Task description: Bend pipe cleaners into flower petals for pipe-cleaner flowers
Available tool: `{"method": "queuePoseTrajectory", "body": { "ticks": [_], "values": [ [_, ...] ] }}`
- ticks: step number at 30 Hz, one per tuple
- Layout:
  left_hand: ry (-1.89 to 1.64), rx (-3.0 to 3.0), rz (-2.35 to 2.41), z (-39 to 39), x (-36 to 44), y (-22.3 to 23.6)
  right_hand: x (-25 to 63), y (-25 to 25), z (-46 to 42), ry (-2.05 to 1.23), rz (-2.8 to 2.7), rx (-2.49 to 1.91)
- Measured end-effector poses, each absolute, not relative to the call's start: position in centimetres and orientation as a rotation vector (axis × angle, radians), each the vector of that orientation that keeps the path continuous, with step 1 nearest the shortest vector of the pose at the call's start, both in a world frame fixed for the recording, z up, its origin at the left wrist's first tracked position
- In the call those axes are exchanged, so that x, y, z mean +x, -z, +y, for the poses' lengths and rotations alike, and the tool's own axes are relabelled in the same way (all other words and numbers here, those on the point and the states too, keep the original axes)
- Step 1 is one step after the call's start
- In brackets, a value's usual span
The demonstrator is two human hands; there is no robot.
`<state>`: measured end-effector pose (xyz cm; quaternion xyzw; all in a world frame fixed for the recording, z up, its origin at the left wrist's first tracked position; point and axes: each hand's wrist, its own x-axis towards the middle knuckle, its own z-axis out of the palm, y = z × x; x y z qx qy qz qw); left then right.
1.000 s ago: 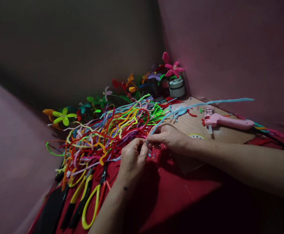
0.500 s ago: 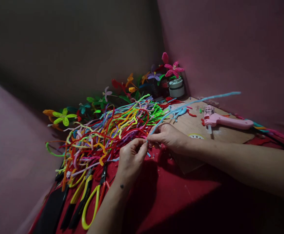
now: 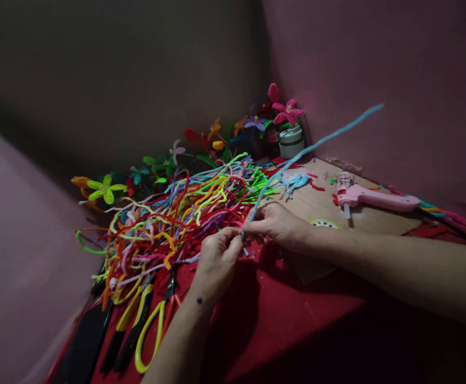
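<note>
A light blue pipe cleaner (image 3: 317, 145) rises from my fingertips and slants up to the right, its far end free in the air. My right hand (image 3: 275, 225) pinches it near its lower end. Fingertips of my left hand (image 3: 221, 255) meet the right ones there, closed on the same lower end, which is mostly hidden between the fingers. Just behind both hands spreads a large tangled heap of many-coloured pipe cleaners (image 3: 176, 213). A few short blue pieces (image 3: 294, 185) lie on a brown board (image 3: 385, 221) to the right.
A pink glue gun (image 3: 385, 198) rests on the board. Yellow-handled scissors (image 3: 148, 336) and black-and-yellow pliers (image 3: 134, 330) lie at front left beside a black flat object (image 3: 83, 341). Pipe-cleaner flowers (image 3: 107, 188) and a white-lidded container (image 3: 291, 141) stand at the back, against the walls.
The free end of the blue pipe cleaner has swung upward and slightly left, so it stands steeper. Both hands stay together in nearly the same place.
</note>
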<state>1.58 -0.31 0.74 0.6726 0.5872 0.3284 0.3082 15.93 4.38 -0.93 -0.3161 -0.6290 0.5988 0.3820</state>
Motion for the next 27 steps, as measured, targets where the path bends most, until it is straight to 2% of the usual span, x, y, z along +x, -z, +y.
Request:
{"method": "queuePoseTrajectory", "body": {
  "ticks": [6,12,19,23,27],
  "values": [
    [-0.817,1.886,1.671,-0.3,1.7,-0.6,15.7,1.6,4.3,-1.477,-1.674,-0.833],
    [-0.769,1.460,1.627,0.1,1.3,-0.7,15.8,2.1,4.2,-1.255,-1.851,-0.815],
    [-0.756,1.085,1.356,1.0,0.5,-0.2,16.1,1.6,3.5,-1.300,-1.878,-0.691],
    [-0.702,1.008,1.197,1.1,0.5,-0.1,16.3,1.0,3.2,-1.387,-1.836,-0.624],
    [-0.795,1.010,1.088,0.9,0.2,-0.3,16.4,0.6,3.4,-1.384,-1.699,-0.658]
  ]
}}
